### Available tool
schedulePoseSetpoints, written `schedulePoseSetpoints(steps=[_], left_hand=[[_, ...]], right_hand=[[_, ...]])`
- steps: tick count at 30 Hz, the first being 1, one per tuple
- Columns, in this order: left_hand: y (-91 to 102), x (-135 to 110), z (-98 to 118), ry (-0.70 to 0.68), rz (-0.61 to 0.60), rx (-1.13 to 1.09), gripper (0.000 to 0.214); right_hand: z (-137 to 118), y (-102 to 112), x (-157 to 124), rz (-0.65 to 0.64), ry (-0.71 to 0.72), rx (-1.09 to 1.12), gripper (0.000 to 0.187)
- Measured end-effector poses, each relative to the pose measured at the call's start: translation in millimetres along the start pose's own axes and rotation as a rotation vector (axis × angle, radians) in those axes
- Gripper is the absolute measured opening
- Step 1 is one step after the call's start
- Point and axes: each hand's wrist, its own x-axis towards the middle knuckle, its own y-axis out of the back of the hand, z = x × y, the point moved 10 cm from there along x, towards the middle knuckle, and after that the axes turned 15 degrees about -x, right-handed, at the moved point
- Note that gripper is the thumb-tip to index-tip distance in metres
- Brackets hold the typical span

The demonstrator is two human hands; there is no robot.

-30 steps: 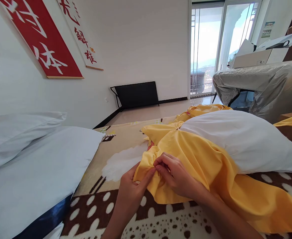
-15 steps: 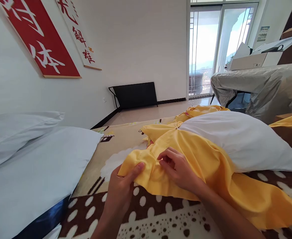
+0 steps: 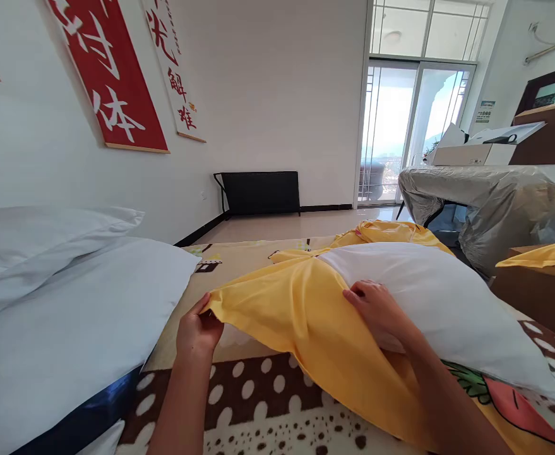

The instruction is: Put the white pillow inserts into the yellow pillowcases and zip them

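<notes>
White-painted walls [image 3: 268,88] are hung at the left with a long red scroll [image 3: 120,82] bearing white characters, and the surface below is covered by a brown-and-cream patterned plush blanket [image 3: 244,414]. At far left, plump white fabric pillows [image 3: 83,309] are laid partly over one another, apparently set aside to be kept out of the way. Next, the left end of a smooth yellow cloth cover [image 3: 277,309] is pinched between the thumb and fingers of the left hand [image 3: 200,325]; by this grip, it seems, the fabric is drawn out flat and taut. The cover is spread across the middle of the blanket, against a single rounded white pillow [image 3: 438,284], by whose weight it may be partly anchored. The right hand [image 3: 376,309] is placed at the cover's edge beside that pillow, its fingers curled; whether fabric is gripped there cannot be told. Farther right, an opened white carton [image 3: 471,155] is carried by a counter [image 3: 476,183] draped in silvery plastic sheeting, presumably wrapped against dust.
</notes>
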Motion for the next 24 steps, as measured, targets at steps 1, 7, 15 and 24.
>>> schedulePoseSetpoints(steps=[1,7,15,24], left_hand=[[8.4,8.7,1.1,0.0,0.028,0.003,0.015],[37.3,36.8,-3.4,0.025,0.087,0.023,0.009],[55.8,50.1,-12.8,0.122,0.124,-0.001,0.012],[85.2,70.0,-16.7,0.123,0.163,0.069,0.029]], right_hand=[[-19.1,-9.3,-2.7,-0.036,0.066,0.048,0.037],[-76.7,-56.9,-25.3,-0.381,0.112,0.999,0.041],[-59.5,-72.1,-72.0,-0.746,0.311,0.665,0.044],[29.2,-11.2,-92.3,-0.741,-0.03,0.634,0.048]])
